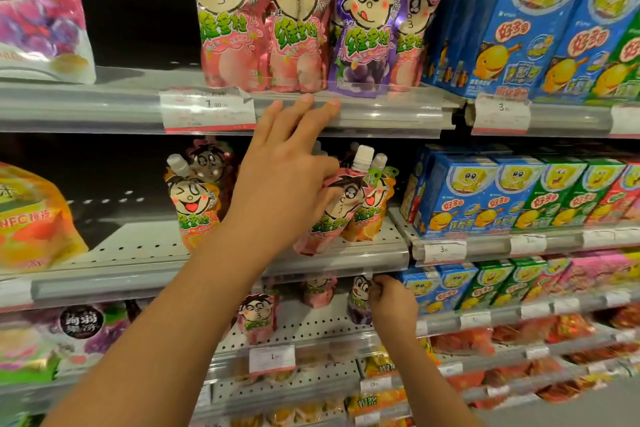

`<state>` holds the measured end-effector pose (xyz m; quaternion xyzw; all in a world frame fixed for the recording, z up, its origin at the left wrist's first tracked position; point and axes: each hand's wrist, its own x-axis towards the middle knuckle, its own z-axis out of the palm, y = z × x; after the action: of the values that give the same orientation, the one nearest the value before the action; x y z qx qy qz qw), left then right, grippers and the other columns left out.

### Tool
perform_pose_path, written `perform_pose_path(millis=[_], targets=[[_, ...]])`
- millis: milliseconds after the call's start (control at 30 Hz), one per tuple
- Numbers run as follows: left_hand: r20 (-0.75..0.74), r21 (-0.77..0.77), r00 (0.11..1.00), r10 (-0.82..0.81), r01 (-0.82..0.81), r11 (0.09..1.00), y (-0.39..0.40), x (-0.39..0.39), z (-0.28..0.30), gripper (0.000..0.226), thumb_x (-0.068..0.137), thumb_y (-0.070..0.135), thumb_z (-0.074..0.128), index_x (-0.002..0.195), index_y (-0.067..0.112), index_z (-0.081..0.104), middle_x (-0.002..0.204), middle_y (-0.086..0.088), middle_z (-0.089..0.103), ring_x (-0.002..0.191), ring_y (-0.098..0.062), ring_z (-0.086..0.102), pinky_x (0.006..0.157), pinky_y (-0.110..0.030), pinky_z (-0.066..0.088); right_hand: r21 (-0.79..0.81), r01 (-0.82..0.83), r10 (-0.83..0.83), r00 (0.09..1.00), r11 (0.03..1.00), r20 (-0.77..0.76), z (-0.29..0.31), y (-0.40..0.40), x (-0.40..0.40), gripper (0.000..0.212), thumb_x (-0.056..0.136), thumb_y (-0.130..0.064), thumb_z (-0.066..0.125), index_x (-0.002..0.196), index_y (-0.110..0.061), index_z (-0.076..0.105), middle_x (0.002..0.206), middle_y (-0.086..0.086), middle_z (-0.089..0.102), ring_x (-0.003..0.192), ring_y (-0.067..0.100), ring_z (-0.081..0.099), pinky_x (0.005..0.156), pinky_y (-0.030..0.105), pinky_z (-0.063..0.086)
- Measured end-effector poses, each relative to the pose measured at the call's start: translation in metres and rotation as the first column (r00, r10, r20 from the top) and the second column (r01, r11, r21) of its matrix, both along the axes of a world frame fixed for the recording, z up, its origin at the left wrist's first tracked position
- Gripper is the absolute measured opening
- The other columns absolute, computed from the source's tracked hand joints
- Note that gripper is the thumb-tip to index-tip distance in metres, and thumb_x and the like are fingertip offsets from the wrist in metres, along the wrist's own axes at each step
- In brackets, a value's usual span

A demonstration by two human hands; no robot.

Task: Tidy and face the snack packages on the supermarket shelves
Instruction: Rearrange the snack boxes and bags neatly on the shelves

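I take the middle shelf (221, 282) as my landmark. My left hand (280, 184) reaches across its front, and the thumb side presses a pink pouch (332, 208) that leans forward over the edge of this shelf, its spout tilted to the right. The long fingers are stretched upward and touch the rail of the shelf above (381, 114); I think they rest there for support while the pouch is pushed or pinched, but I cannot tell how firmly it is held. Just behind this pouch stands an orange pouch (372, 215), upright, and to the left on the same shelf another orange pouch (192, 204) faces forward.

Below the middle shelf, my right hand (391, 302) is closed around the top of a purple pouch (358, 302), probably to turn its face to the front. On that lower shelf a pink pouch (258, 317) stands apart, to the left.

Above the middle shelf, the row of pouches (304, 21) already looks faced, standing close together at the edge, so the leaning one seems to be the next to correct.
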<state>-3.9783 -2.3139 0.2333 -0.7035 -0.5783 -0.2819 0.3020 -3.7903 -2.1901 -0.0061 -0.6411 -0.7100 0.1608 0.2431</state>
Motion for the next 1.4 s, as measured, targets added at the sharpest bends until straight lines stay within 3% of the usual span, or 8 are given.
perform_pose_path(millis=[133,333,533,667,900,1033,1233,1400], targets=[[-0.002,0.007,1.000,-0.006,0.006,1.000,0.002,-0.001,-0.002,0.022,0.071,0.036,0.087,0.084,0.021,0.079,0.155,-0.010,0.045,0.144,-0.041,0.037,0.120,-0.059,0.021,0.049,-0.060,0.061,0.998,0.997,-0.021,-0.002,-0.012,0.011,0.019,0.096,-0.027,0.060,0.113,-0.020,0.066,0.089,0.000,0.071,0.066,0.018,0.052,0.048,0.027,0.032],[-0.017,0.026,1.000,0.005,-0.004,1.000,0.003,0.001,-0.003,0.021,0.071,0.037,0.085,0.084,0.022,0.079,0.154,-0.012,0.046,0.142,-0.043,0.037,0.121,-0.060,0.020,0.254,-0.119,0.115,0.993,0.960,0.033,0.015,-0.047,0.035,0.009,0.088,-0.027,0.074,0.085,-0.019,0.074,0.079,-0.004,0.066,0.058,0.015,0.059,0.046,0.022,0.034],[-0.001,0.014,1.000,0.011,-0.011,1.000,0.004,0.004,-0.003,0.024,0.069,0.041,0.086,0.082,0.022,0.079,0.154,-0.013,0.046,0.144,-0.043,0.035,0.119,-0.063,0.022,0.406,-0.171,0.332,0.869,0.898,-0.366,0.122,-0.078,0.041,0.007,0.091,-0.014,0.072,0.089,-0.019,0.076,0.061,-0.020,0.063,0.064,-0.006,0.065,0.053,0.004,0.040],[-0.014,-0.002,1.000,0.017,-0.017,1.000,0.001,0.004,-0.002,0.025,0.067,0.041,0.088,0.082,0.023,0.080,0.155,-0.013,0.045,0.144,-0.044,0.034,0.118,-0.064,0.023,0.429,-0.189,0.419,0.728,0.883,-0.542,0.179,-0.096,0.033,0.013,0.095,-0.025,0.069,0.107,-0.030,0.071,0.080,-0.011,0.074,0.076,0.008,0.073,0.066,0.026,0.059],[-0.059,-0.036,0.998,0.028,-0.030,0.999,-0.003,0.002,0.001,0.025,0.066,0.042,0.091,0.081,0.025,0.080,0.156,-0.013,0.044,0.145,-0.044,0.036,0.118,-0.064,0.025,0.450,-0.324,0.527,0.714,0.832,-0.461,0.228,-0.097,0.002,0.051,0.092,-0.037,0.072,0.139,-0.032,0.053,0.120,-0.024,0.063,0.071,0.010,0.072,0.077,0.034,0.060],[-0.074,-0.035,0.997,0.031,-0.034,0.999,-0.005,0.000,0.001,0.030,0.065,0.040,0.092,0.092,0.030,0.081,0.157,-0.012,0.043,0.144,-0.043,0.038,0.119,-0.061,0.025,0.422,-0.317,0.494,0.756,0.850,-0.429,0.241,-0.087,-0.015,0.060,0.087,-0.049,0.073,0.141,-0.033,0.052,0.116,-0.014,0.062,0.081,0.011,0.072,0.082,0.035,0.059],[-0.095,-0.071,0.994,0.053,-0.060,0.996,-0.003,-0.004,0.002,0.027,0.071,0.049,0.085,0.094,0.036,0.080,0.161,-0.005,0.038,0.147,-0.037,0.033,0.122,-0.051,0.014,0.282,-0.448,0.524,0.637,0.849,-0.566,0.251,-0.075,-0.014,0.014,0.092,-0.020,0.074,0.103,-0.015,0.068,0.088,0.008,0.073,0.064,0.026,0.075,0.068,0.050,0.063],[0.019,-0.049,1.000,-0.005,0.006,0.999,-0.004,-0.006,0.005,0.050,0.090,0.074,0.045,0.097,0.032,0.073,0.161,0.002,0.038,0.149,-0.029,0.032,0.121,-0.053,0.024,0.375,-0.435,0.573,0.590,0.819,-0.568,0.276,-0.079,0.008,0.008,0.089,-0.013,0.077,0.093,-0.013,0.070,0.077,0.008,0.073,0.062,0.032,0.073,0.061,0.040,0.061]])
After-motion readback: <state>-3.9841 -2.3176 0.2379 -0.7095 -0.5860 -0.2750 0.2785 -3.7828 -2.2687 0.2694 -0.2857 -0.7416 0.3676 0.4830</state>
